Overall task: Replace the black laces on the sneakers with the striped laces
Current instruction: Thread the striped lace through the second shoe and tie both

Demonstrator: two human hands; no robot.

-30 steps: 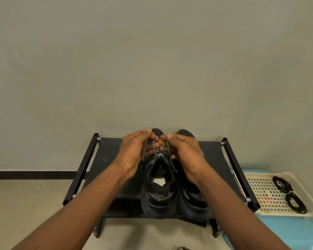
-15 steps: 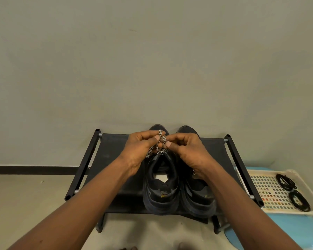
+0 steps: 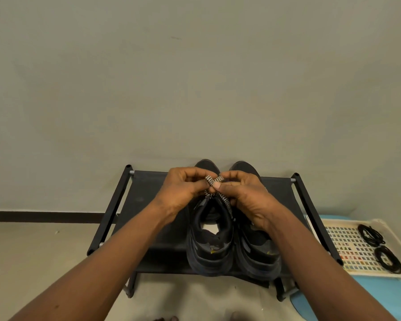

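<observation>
Two hands are engaged over the left-side sneaker [image 3: 210, 249], which stands touching the second sneaker [image 3: 257, 253] on the black shoe rack [image 3: 148, 193], toes to the wall. The left hand [image 3: 183, 188] and right hand [image 3: 245, 195] each have curled fingers and a pressed thumb pinching a short loop of the striped lace [image 3: 210, 180] just above the tongue, and their fingertips meet. One striped strand runs down the collar beneath the right hand. The black laces [image 3: 372, 235] lie coiled in a cream perforated tray [image 3: 347, 246] on a blue stool [image 3: 368, 295], well apart to the right. Risk: the loops are short and held by fingertip pinch alone. Should either pinch slacken while the loops are crossed, one is likely to pull through and the bow would fall into loose ends. Uneven tension between the hands may leave a slack or lopsided knot. A hard pull could tip or shift the sneaker on the fabric shelf, since nothing steadies it. Whether the second sneaker is fully laced cannot be told, as the right hand covers its throat. Against half a second ago, the loops are shorter and drawn closer, less strand shows below the left hand, and the hands sit tighter together.
</observation>
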